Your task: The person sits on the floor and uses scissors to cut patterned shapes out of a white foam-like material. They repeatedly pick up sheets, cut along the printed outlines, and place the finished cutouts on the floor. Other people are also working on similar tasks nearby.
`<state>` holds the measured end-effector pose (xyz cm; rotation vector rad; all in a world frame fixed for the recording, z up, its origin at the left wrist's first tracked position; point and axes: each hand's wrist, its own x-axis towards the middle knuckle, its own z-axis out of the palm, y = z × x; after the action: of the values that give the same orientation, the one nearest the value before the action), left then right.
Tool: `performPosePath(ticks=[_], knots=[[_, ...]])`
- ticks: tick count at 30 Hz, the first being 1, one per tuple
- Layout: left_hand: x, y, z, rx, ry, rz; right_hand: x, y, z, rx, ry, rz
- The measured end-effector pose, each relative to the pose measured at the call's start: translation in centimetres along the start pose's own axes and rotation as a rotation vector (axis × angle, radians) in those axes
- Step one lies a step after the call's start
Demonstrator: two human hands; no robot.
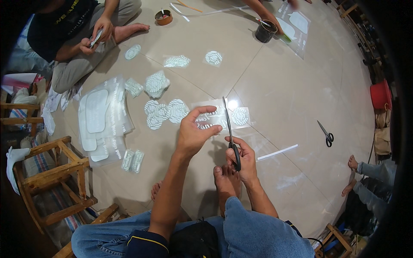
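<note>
My left hand (194, 132) has its thumb and index finger curved over a clear sheet with white lettering (210, 118), gripping it; the other fingers are mostly hidden. In my right hand (243, 160) are black-handled scissors (229, 124), their blades pointing away from me along the sheet's right edge. Whether the blades are parted cannot be made out. Just right of the blades is a round white patterned sticker (240, 116) on a clear backing. Left of my left hand lie more round stickers (177, 111) on the floor.
Stacked clear sheets with white shapes (97, 114) and small bundles (132, 161) lie to the left. Another pair of scissors (328, 136) and a white strip (277, 152) are at right. A wooden stool (53, 176) stands left. A seated person (81, 38) works far left; another person's arm (264, 13) reaches past a dark cup (265, 32).
</note>
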<state>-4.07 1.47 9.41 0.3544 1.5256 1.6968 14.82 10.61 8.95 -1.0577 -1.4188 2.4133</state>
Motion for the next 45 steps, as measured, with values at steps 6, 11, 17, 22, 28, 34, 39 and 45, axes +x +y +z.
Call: performPosePath(ticks=[6,11,17,22,28,34,39,45], knots=[[-0.1,-0.3,-0.3,0.056,-0.04,-0.011,0.8,-1.2,-0.3,-0.005,0.109,-0.06],[-0.7,0.5,-1.0,0.148,-0.18,-0.035,4.7,-4.5,-1.5,-0.119,0.178,-0.249],[-0.8,1.7,-0.6,0.263,-0.325,-0.018,5.8,-5.0,-1.8,-0.163,0.061,-0.137],[-0.3,0.2,-0.3,-0.143,-0.026,-0.024,5.8,-2.9,-0.7,-0.017,0.237,-0.108],[0.2,-2.7,1.6,-0.131,0.042,0.079,6.0,-2.0,0.6,0.065,0.267,-0.159],[0.3,-2.1,0.9,-0.105,0.216,0.043,3.9,-2.6,1.4,-0.04,0.132,-0.097],[0.4,-0.1,-0.3,-0.079,0.296,0.073,0.3,-0.5,0.4,-0.03,-0.023,0.016],[0.5,0.6,-0.7,-0.035,0.301,0.057,-1.4,0.0,0.8,0.033,-0.112,0.072]])
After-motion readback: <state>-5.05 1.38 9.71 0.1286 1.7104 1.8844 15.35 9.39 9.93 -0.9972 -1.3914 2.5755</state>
